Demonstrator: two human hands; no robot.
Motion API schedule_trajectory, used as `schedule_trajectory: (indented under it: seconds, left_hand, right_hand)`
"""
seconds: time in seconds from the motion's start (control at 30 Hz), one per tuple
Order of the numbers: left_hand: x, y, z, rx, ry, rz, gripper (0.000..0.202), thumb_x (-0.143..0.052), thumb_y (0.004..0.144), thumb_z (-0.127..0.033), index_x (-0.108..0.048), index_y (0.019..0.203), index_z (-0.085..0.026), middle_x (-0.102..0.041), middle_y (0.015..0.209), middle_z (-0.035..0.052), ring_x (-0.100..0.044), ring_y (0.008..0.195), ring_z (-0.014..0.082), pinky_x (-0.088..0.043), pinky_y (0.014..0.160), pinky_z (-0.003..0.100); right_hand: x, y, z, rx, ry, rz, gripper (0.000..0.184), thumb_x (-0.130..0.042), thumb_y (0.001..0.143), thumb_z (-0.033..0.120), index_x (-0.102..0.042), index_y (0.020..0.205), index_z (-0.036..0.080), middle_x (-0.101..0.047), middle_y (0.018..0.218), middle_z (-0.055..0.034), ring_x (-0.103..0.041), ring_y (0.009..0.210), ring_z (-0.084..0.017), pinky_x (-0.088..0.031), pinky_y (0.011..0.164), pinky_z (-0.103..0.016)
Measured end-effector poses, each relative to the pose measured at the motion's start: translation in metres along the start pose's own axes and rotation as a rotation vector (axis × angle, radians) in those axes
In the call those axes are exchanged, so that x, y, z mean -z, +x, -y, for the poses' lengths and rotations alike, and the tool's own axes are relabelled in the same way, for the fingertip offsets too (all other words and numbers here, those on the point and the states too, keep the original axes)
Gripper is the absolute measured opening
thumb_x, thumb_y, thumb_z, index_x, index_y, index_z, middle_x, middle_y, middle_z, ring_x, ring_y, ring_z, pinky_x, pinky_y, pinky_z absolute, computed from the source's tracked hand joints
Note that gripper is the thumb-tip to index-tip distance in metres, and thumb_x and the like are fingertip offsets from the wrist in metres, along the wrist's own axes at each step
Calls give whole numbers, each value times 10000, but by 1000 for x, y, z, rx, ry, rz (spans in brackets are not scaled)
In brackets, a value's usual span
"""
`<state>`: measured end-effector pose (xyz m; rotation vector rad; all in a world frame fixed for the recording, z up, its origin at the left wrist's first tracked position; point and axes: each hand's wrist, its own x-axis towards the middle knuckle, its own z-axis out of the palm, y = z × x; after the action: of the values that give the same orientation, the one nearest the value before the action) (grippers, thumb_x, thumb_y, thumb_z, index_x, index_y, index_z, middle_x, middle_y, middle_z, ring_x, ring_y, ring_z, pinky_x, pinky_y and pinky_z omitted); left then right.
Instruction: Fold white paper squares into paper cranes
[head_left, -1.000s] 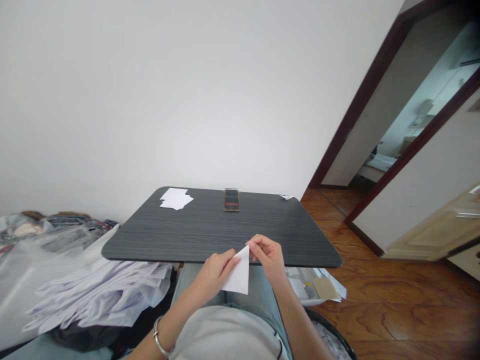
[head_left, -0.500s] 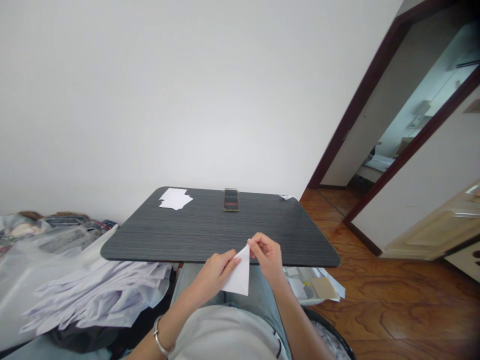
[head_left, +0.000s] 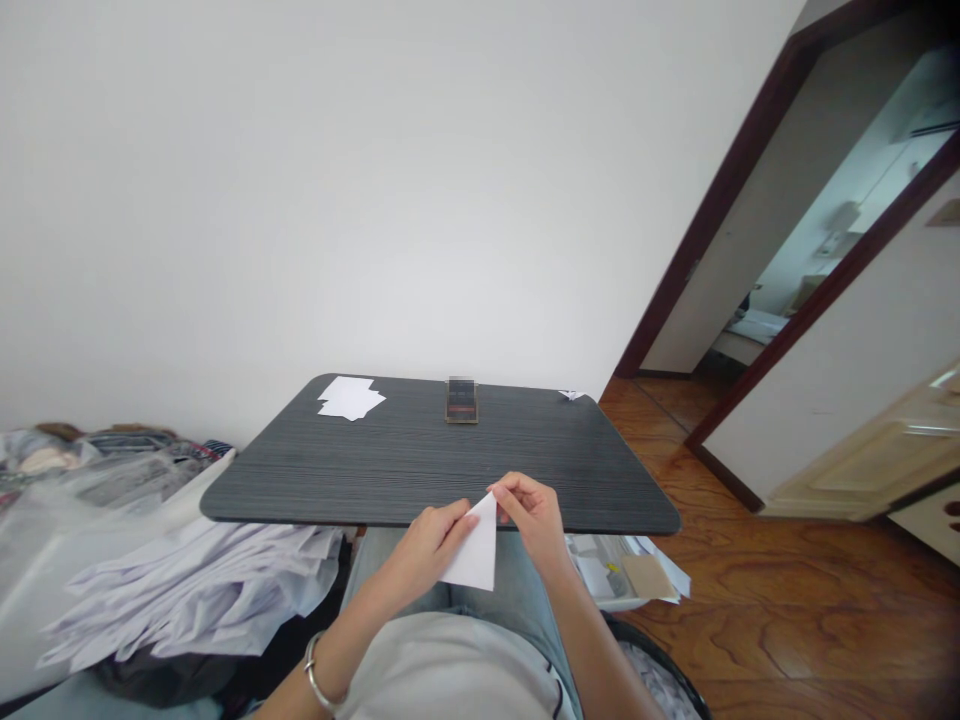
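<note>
A white sheet of paper (head_left: pixel 476 555) folded into a triangle is held over my lap, just at the near edge of the dark wood-grain table (head_left: pixel 405 465). My left hand (head_left: pixel 424 545) pinches its left edge near the top corner. My right hand (head_left: pixel 532 515) pinches the top corner from the right. Both hands are closed on the paper. A metal bangle sits on my left wrist.
A few white sheets (head_left: pixel 349 397) lie at the table's far left, a small dark phone-like object (head_left: pixel 461 400) stands at the far middle, and a small folded paper (head_left: pixel 571 394) at the far right corner. Crumpled papers (head_left: pixel 195 590) pile left of me; more papers (head_left: pixel 637 575) lie on the floor at right.
Almost nothing has changed. My hands and the folded paper have shifted very slightly, with my fingers working at the top corner.
</note>
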<state>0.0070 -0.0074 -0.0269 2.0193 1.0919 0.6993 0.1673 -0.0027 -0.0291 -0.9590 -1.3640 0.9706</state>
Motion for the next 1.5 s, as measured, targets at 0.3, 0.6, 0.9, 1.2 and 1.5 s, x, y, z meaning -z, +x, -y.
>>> schedule_trajectory:
  seconds: [0.3, 0.6, 0.9, 1.2, 1.5]
  left_hand:
    - [2, 1, 5, 4, 116, -3, 362, -306, 871, -416, -424, 626, -177, -413, 530, -42, -401, 492, 103, -244, 461, 204]
    - [7, 6, 15, 27, 476, -182, 286, -340, 871, -396, -530, 816, -190, -593, 697, 19, -547, 655, 174, -366, 582, 257]
    - [-28, 0, 41, -355, 735, -204, 481, -391, 872, -295, -280, 1328, -191, -339, 1392, 94, -264, 1289, 236, -293, 1005, 404]
    - [-48, 2, 62, -299, 853, -136, 601, -413, 862, -339, -169, 1375, -144, -230, 1443, 110, -182, 1323, 239, -252, 1042, 411]
    - [-35, 4, 67, -349, 874, -128, 570, -390, 854, -435, -226, 1355, -217, -209, 1449, 110, -145, 1329, 268, -192, 1032, 512]
  right_hand:
    - [-5, 1, -5, -19, 4, -65, 248, -587, 745, 377, -545, 602, 179, -499, 502, 41, -463, 457, -90, -400, 444, -200]
    - [5, 10, -28, -120, 55, -82, 258, -620, 731, 372, -579, 596, 155, -537, 438, 34, -474, 387, -74, -397, 390, -176]
    - [16, 22, -67, -306, 140, -162, 341, -665, 649, 467, -586, 600, 139, -628, 516, -18, -616, 457, -139, -515, 437, -217]
    - [25, 29, -89, -405, -45, -15, 394, -556, 702, 511, -535, 565, 142, -621, 498, -28, -578, 384, -101, -477, 376, -180]
    - [30, 36, -96, -404, -271, 89, 321, -458, 766, 423, -524, 605, 154, -554, 425, 21, -514, 302, -99, -397, 295, -176]
